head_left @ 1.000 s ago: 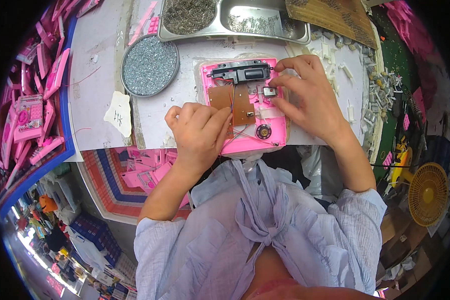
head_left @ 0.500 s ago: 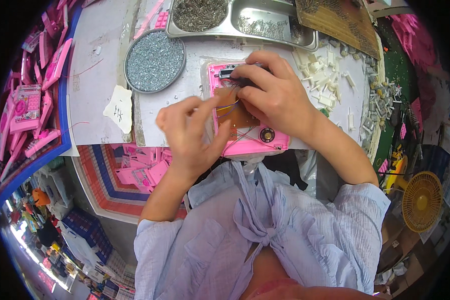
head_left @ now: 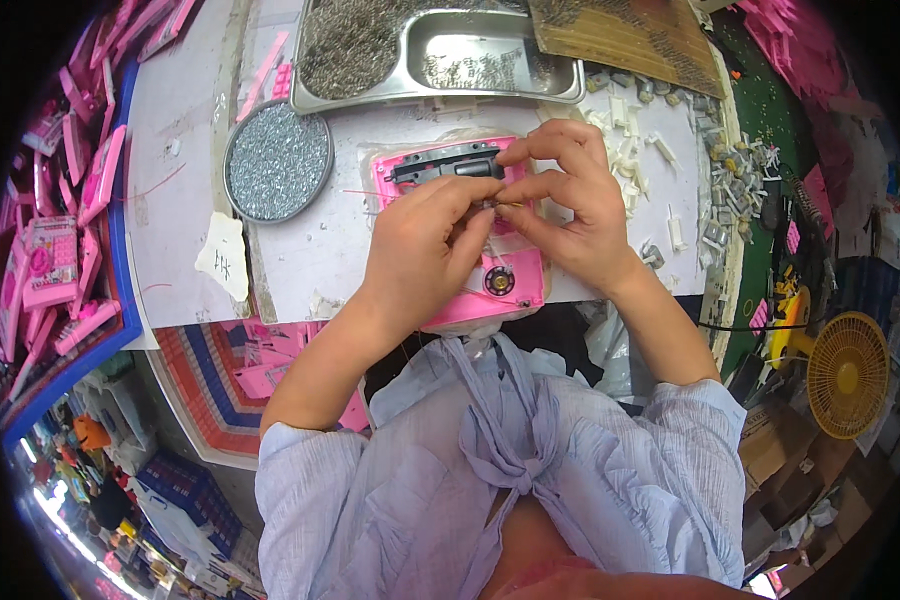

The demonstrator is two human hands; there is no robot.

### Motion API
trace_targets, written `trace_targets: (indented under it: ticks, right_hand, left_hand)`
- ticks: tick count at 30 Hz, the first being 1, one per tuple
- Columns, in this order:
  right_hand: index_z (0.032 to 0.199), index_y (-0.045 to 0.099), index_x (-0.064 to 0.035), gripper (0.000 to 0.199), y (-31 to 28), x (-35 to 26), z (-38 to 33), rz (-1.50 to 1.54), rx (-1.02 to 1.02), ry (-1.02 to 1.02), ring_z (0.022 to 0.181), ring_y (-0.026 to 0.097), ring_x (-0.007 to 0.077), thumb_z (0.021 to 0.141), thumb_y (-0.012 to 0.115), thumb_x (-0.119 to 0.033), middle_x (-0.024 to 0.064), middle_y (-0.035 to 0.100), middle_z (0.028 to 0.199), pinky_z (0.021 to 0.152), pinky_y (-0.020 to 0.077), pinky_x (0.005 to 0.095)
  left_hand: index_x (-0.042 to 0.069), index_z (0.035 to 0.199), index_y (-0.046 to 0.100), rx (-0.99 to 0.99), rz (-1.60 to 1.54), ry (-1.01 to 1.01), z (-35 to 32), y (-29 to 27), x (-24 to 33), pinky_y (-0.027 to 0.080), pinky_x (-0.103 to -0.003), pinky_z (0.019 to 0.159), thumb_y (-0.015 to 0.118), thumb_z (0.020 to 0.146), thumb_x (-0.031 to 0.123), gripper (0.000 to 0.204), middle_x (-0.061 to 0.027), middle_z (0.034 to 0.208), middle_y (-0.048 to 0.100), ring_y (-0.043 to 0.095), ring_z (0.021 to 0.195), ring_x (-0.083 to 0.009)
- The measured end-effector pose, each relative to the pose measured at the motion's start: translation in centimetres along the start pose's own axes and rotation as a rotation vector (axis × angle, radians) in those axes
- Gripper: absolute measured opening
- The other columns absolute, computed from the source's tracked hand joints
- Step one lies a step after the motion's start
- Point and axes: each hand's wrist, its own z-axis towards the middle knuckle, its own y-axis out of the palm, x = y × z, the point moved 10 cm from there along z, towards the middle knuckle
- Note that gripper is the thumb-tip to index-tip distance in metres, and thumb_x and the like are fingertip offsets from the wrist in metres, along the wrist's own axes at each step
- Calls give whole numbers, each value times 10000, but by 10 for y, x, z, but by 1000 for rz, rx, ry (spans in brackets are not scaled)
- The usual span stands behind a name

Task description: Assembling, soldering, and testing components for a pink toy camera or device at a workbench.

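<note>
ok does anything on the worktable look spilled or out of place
Possibly: white plastic pieces lie strewn loose right of the right hand, uncontained, so they look spilled. The brown cardboard sheet also overlaps the steel tray, covering one corner.

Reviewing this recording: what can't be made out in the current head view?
- Head view: whatever lies between the fingertips of the left hand and right hand; fingers cover it.
- Head view: the middle of the pink plastic housing; both hands hide it.
- Head view: the divided metal tray's far side; top edge cuts it off.
- Head view: each silvery piece's exact shape; too small.
</note>
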Motion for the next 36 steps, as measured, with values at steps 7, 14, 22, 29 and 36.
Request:
trace_targets:
  ticks: [7,14,22,29,36]
  right_hand:
    - [836,732,-77,173,0,19,-9,68,18,118,1060,541,271,684,814,-59,41,711,1096,935,451,384]
    - [948,724,-87,267,-36,-11,-28,-234,-19,82,1094,548,289,697,814,-67,72,693,1104,955,448,412]
    - [1188,586,-1,242,-317,118,-281,443,1171,857,902,633,215,1008,637,-155,124,659,1116,834,549,388]
    - [1197,622,-31,277,-385,141,-269,143,1247,738,743,540,177,1058,554,-261,103,635,938,679,463,335]
    - [1247,575,-7,319,-400,80,-312,28,1355,605,878,652,260,1048,548,-255,195,682,1077,839,581,389]
  left_hand:
    - [-5,974,720,9,-119,-266,2,0,-22,536,-298,558,708,893,26,88,-101,804,676,691,619,-181]
    - [8,942,705,-39,48,-101,7,1,1,496,-282,527,712,889,20,55,-81,804,655,659,600,-145]
    - [73,876,717,45,359,175,2,6,24,444,-373,737,780,773,66,121,-42,873,634,605,813,-228]
    - [102,816,724,118,509,197,2,18,25,356,-415,825,809,710,117,137,-24,949,616,547,951,-258]
    - [108,807,719,83,553,207,-2,22,21,355,-406,817,809,704,114,137,-23,935,594,536,918,-256]
